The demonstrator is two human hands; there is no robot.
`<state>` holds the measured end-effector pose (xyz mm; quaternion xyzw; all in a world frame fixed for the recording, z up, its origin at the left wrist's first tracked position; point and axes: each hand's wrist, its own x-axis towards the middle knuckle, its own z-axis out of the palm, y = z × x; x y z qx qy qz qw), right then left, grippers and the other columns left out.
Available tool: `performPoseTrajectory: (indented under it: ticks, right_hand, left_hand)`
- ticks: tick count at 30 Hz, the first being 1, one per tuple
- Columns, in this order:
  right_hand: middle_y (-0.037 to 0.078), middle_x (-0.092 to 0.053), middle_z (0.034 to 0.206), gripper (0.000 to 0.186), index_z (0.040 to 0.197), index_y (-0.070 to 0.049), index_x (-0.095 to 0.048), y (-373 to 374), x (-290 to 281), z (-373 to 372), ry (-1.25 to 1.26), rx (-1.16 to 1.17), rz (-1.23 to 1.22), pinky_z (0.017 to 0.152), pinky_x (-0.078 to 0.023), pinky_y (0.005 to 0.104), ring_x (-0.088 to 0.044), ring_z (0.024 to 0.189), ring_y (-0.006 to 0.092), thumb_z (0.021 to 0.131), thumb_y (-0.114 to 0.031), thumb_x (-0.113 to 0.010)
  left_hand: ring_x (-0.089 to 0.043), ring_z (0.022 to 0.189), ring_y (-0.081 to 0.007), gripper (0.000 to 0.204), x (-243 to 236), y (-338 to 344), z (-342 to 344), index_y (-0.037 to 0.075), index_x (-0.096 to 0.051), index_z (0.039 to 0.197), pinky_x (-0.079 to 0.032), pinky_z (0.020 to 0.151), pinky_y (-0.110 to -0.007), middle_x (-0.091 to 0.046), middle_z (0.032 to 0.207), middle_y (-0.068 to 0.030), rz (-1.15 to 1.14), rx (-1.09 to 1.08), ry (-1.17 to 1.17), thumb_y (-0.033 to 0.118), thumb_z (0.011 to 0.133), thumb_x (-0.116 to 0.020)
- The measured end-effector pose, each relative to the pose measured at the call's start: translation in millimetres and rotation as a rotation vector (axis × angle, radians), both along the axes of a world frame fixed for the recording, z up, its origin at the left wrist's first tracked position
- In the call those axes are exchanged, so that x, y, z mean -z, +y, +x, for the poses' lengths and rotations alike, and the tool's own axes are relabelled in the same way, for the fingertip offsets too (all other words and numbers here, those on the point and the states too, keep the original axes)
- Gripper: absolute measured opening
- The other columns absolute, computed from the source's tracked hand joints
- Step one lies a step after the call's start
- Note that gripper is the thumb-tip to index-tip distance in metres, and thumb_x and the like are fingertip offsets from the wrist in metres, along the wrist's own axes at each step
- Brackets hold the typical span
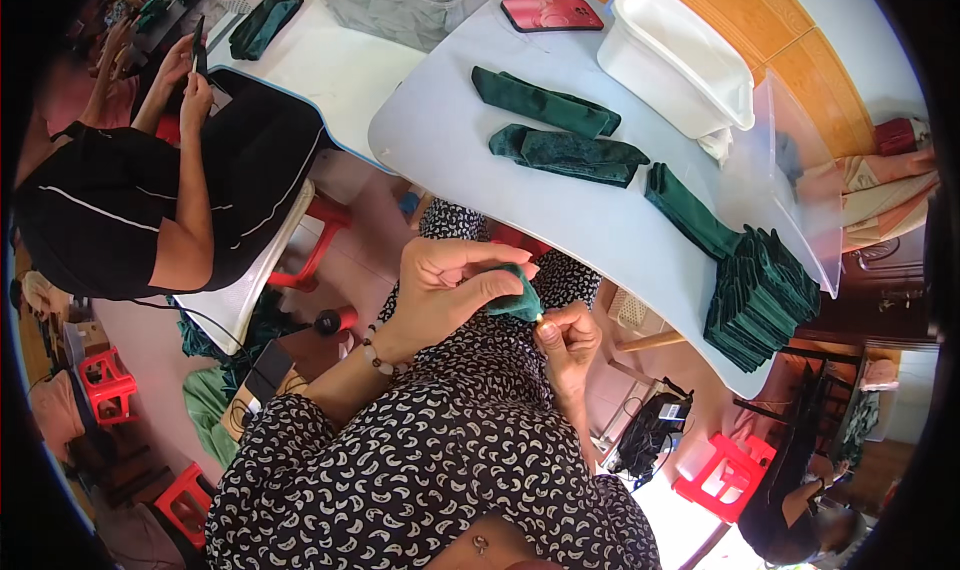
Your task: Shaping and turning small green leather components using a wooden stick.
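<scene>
Above my lap, my left hand (435, 288) is closed round a small piece of dark green velvet cloth (518, 303), bunched between thumb and fingers. My right hand (568, 342) pinches at the near right end of that cloth. A small pale yellowish tip shows at its thumb and finger; what it is, I cannot make out. On the table ahead lie two flat green velvet pieces (545, 103), one nearer than the other. To their right a narrow folded velvet strip (690, 210) reaches a thick stack of folded green velvet pieces (757, 295) near the table's right edge.
The white table (440, 120) carries a red phone (552, 14), a white plastic tub (672, 60) and a clear bin of scraps (410, 15). A clear plastic panel (785, 175) stands at right. A seated person in black (150, 205) is close on my left. Red stools (728, 475) stand around.
</scene>
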<state>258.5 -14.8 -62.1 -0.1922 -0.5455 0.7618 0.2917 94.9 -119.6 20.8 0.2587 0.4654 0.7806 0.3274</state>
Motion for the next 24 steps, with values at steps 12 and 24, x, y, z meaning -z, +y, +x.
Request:
performPoseTrajectory:
  ticks: [12, 24]
  right_hand:
    - [0.000, -0.054, 0.061, 0.016, 0.083, -0.003, -0.053, -1, -1, -4, 0.060, -0.085, -0.126, 0.045, -0.034, 0.0191, -0.043, 0.048, 0.0045, 0.090, -0.011, -0.065]
    - [0.000, -0.055, 0.064, 0.014, 0.087, -0.002, -0.057, 1, -6, -7, -0.066, -0.102, -0.140, 0.047, -0.036, 0.0181, -0.046, 0.052, 0.0046, 0.090, -0.011, -0.066]
  left_hand:
    - [-0.068, 0.088, -0.0186, 0.020, -7, -5, -2, -0.008, -0.066, 0.104, -0.057, 0.079, -0.028, -0.070, 0.096, -0.0179, -0.032, 0.047, 0.175, -0.005, 0.084, -0.065]
    - [-0.067, 0.091, -0.0175, 0.020, -8, -4, 0, -0.007, -0.066, 0.106, -0.056, 0.082, -0.029, -0.069, 0.099, -0.0166, -0.100, 0.041, 0.062, -0.003, 0.087, -0.063]
